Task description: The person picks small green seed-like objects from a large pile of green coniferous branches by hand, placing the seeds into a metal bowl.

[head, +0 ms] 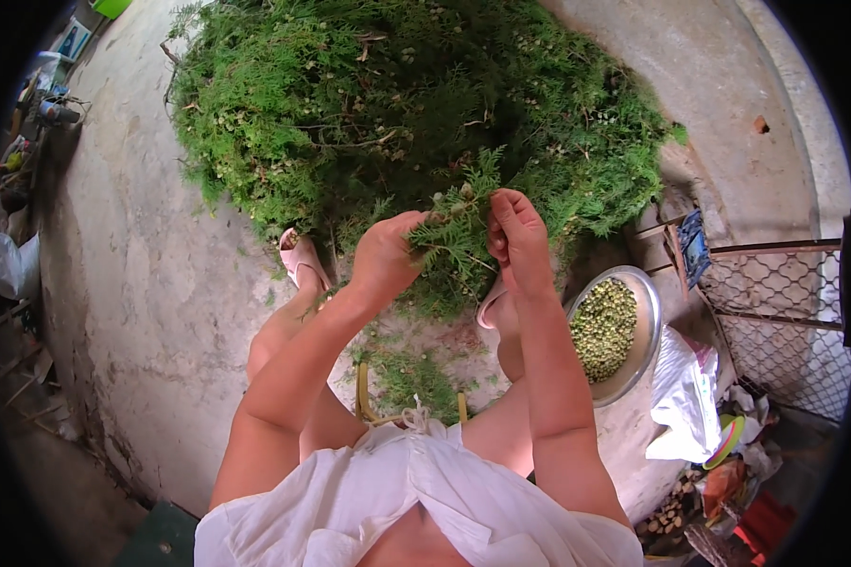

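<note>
A cut conifer sprig with scale-like leaves and small pale cones point(457, 230) spans the space between my hands. My left hand point(390, 251) is closed around its leafy lower left part. At the sprig's right side, my right hand point(516, 230) has its fingers bent with thumb and fingertips close together; whether they pinch a cone or a twig is hidden. Beyond both hands lies a large heap of green conifer branches point(397, 106) bearing many cones. To the right of my right forearm, a wide metal basin point(649, 333) holds a pile of small green cones point(606, 329).
Loose green clippings point(415, 383) lie on the concrete floor between my legs, by a yellowish stool frame point(362, 390). Right of the basin are a white sack point(684, 397) and a metal mesh panel point(773, 283). Clutter and a white plastic bag point(10, 262) line the left edge.
</note>
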`<state>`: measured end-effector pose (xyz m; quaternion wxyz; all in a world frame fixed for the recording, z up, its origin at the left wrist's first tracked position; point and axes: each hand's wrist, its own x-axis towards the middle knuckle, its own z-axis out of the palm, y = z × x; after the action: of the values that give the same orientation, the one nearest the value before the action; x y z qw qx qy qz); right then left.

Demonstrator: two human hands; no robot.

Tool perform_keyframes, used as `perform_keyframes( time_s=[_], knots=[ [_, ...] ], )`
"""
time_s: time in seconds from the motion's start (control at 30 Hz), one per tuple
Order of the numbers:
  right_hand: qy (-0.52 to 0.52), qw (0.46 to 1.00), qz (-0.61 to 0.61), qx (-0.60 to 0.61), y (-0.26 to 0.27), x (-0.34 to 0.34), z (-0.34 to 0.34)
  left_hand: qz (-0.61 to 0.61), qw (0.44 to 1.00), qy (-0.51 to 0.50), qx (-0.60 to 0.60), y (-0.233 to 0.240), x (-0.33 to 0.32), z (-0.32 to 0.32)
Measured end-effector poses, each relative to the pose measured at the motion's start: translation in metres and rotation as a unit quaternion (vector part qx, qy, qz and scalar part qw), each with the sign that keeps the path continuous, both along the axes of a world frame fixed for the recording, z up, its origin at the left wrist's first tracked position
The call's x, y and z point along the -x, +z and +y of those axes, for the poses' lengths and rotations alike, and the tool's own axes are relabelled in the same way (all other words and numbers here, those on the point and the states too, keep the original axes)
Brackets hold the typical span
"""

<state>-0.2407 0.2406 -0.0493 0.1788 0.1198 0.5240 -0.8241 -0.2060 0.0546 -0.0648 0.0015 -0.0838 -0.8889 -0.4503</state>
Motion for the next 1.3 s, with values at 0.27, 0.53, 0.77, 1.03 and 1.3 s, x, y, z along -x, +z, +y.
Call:
perform_keyframes(
  time_s=[0.27, 0.53, 0.77, 1.03, 1.3],
  knots=[
    [-0.115, 0.973, -0.023, 0.201, 0.026, 0.016, 0.018, 0.14, 0.97, -0.009, 0.197, 0.014, 0.0, -0.008],
    [0.229, 0.947, 0.119, -0.192, 0.02, -0.004, -0.001, 0.183, 0.95, -0.007, 0.252, 0.008, 0.001, -0.007],
    [0.028, 0.999, 0.028, -0.008, 0.011, -0.004, -0.008, 0.196, 0.951, -0.016, 0.237, 0.003, 0.003, -0.007],
    [0.044, 0.99, -0.046, 0.129, 0.017, 0.005, 0.006, 0.238, 0.919, 0.005, 0.315, 0.002, 0.007, -0.011],
    [0.094, 0.921, 0.24, -0.292, -0.006, -0.004, -0.009, 0.249, 0.92, 0.006, 0.301, 0.008, 0.009, -0.009]
  ],
)
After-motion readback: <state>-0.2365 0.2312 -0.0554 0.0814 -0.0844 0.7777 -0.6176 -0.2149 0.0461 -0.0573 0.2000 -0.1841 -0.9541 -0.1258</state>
